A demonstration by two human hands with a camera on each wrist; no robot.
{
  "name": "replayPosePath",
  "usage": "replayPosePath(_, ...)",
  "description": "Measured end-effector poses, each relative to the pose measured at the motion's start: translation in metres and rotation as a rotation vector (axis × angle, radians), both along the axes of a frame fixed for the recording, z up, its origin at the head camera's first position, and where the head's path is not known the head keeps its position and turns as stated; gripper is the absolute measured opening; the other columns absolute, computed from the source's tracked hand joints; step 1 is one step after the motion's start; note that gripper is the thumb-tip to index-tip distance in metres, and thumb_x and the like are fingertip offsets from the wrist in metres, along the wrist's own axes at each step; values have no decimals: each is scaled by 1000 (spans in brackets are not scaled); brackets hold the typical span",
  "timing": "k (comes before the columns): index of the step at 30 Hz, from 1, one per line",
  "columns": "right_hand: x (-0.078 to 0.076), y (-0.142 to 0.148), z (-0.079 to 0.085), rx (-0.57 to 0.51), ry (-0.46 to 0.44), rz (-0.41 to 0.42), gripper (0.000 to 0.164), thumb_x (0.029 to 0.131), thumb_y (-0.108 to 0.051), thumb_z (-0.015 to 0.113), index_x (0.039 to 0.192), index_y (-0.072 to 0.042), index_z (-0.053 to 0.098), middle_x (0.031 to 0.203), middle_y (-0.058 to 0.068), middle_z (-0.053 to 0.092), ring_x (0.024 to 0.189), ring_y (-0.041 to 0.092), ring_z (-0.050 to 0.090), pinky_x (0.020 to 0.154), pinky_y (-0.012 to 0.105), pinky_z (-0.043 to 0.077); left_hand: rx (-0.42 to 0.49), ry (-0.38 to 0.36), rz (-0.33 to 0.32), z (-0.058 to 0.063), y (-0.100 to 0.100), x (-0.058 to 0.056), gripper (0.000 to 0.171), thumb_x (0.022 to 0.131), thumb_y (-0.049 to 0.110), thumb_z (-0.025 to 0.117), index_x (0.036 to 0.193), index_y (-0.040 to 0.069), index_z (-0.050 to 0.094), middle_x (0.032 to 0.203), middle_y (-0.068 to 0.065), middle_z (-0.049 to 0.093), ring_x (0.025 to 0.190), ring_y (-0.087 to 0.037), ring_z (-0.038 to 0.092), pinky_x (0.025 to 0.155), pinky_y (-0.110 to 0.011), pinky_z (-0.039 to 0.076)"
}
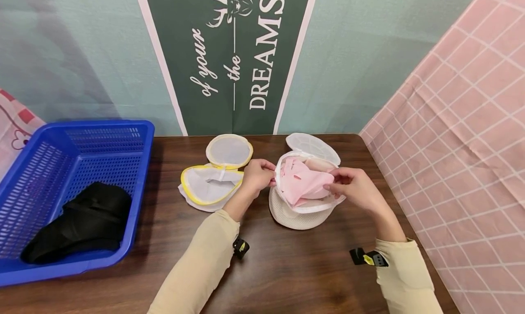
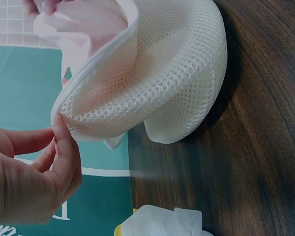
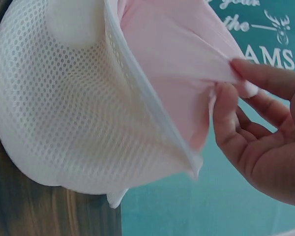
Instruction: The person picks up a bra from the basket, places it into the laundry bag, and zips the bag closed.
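Note:
A white mesh laundry bag [image 1: 301, 219] sits on the table with its zipped lid [image 1: 313, 146] folded back. Pink cloth [image 1: 305, 181] lies bunched in its mouth, partly hidden by the bag's wall. At the bag's left side, my left hand [image 1: 258, 175] pinches the zipper rim between thumb and fingers, as the left wrist view shows close up. My right hand [image 1: 356, 186] is at the opposite side and pinches an edge of the pink cloth, pulling it taut over the rim in the right wrist view.
Left of my left hand lies another mesh bag [image 1: 209, 200], yellow-trimmed and unzipped, its round lid [image 1: 229, 150] flipped back. A blue plastic basket [image 1: 141, 186] at the far left holds a black garment [image 1: 90, 213]. Printed cloth [image 1: 344, 54] hangs behind the table and pink checked cloth [image 1: 463, 122] at the right.

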State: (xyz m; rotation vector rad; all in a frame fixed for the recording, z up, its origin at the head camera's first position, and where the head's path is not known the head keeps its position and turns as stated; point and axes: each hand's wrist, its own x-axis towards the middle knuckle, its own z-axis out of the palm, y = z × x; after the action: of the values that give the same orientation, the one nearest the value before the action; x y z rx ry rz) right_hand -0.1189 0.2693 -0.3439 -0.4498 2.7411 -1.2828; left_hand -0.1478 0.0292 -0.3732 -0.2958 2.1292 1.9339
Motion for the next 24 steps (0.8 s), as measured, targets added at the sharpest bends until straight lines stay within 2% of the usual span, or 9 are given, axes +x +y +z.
replayPosePath(3,-7,-6,2,7,12,-30,13,76,0,70,85,6,63,65,9,56,53,18,55,47,26,46,-22,12,-19,0,-1,0,9,81,-6,57,89,-6,63,68,-8,54,53,-11,52,58,-27,54)
replayPosePath(6,-15,-11,2,0,-9,-71,13,77,2,69,85,9,61,64,11,57,52,19,56,48,26,48,-82,47,-50,1,-2,1,9,81,-6,58,89,-5,63,68,-7,54,53,-12,53,58,-27,53)
replayPosePath(8,-19,-12,1,2,-33,-97,13,78,2,68,85,10,60,64,12,58,51,18,57,49,27,50,-156,88,-79,2,-3,1,9,80,-5,58,87,-4,64,67,-6,55,53,-16,57,55,-25,52)
replayPosePath(12,-25,-12,-2,38,-60,-120,15,78,0,68,85,10,60,62,11,57,51,14,58,51,29,51,-322,171,-141,5,-4,1,10,78,-4,57,82,-1,66,63,-5,57,52,-16,59,48,-19,46)
replayPosePath(15,-27,-12,-6,68,-59,-119,13,77,-1,69,81,7,61,61,8,56,50,14,59,50,27,50,-387,187,-172,9,-5,2,10,78,-2,57,81,1,66,62,-5,58,51,-13,58,46,-18,42)
replayPosePath(18,-28,-13,-11,126,-25,-123,10,75,-3,70,76,3,62,58,5,56,48,13,58,47,23,47,-373,169,-179,10,-5,1,9,79,-2,57,81,1,65,62,-4,57,53,-16,61,47,-18,43)
replayPosePath(21,-30,-15,-19,197,-10,-132,8,74,-3,69,73,1,62,57,3,55,48,12,56,48,24,45,-301,144,-162,10,-5,0,9,78,-3,58,82,0,65,64,-5,56,55,-17,61,48,-18,47)
replayPosePath(24,-31,-16,-25,244,-36,-133,8,75,-3,68,74,1,62,57,2,54,49,13,56,48,24,46,-229,118,-135,9,-4,-1,8,78,-6,59,84,-2,64,67,-6,53,51,-14,58,50,-19,49)
